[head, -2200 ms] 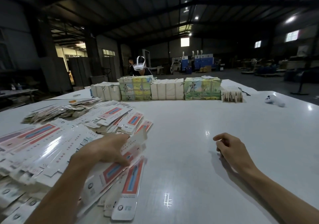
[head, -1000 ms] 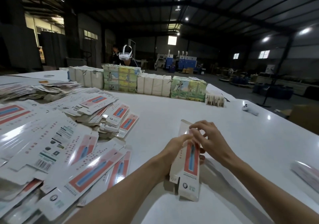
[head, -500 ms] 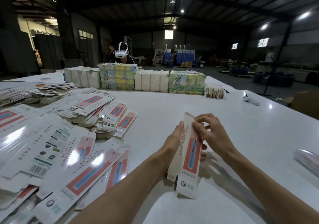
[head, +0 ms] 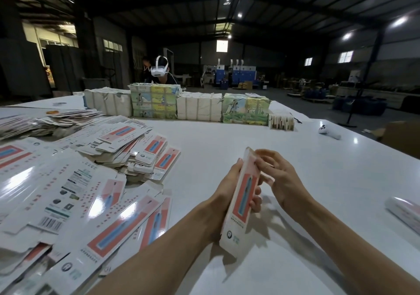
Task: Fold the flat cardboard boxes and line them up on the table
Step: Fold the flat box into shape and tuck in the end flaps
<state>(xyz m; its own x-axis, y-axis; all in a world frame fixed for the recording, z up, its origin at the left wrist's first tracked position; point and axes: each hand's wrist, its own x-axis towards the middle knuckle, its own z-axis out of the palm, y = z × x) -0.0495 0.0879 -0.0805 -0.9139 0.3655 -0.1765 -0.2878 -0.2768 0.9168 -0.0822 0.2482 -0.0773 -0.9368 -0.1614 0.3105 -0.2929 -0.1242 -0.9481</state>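
one box [head: 242, 201] had come off the heap of flat boxes [head: 79, 192] and was held up just right of that heap, above the white table [head: 227, 135], long axis running away from the person. two seconds earlier the left hand [head: 227, 190] had been reaching into the heap while the right hand [head: 279, 181] lay idle on the table well right of it. now both were on the box. the left hand gripped its middle from the heap side, fingers wrapped round and showing on the far edge. the right hand's fingers were curled against the upper end on the side away from the heap and seemed to pinch it, though blur hid the exact contact.

half a second before, the piece had shown two broad panels nearly flat. now it looked narrower, with one face towards the camera, so it had probably been squeezed open into a sleeve. whether the end flaps were tucked could not be told.

that put the task early: a large heap remained unfolded, and only one finished-looking box [head: 404, 213] lay far right of the heap, at the frame's edge. the next step likely called for closing the ends, then setting this box down beside that one.
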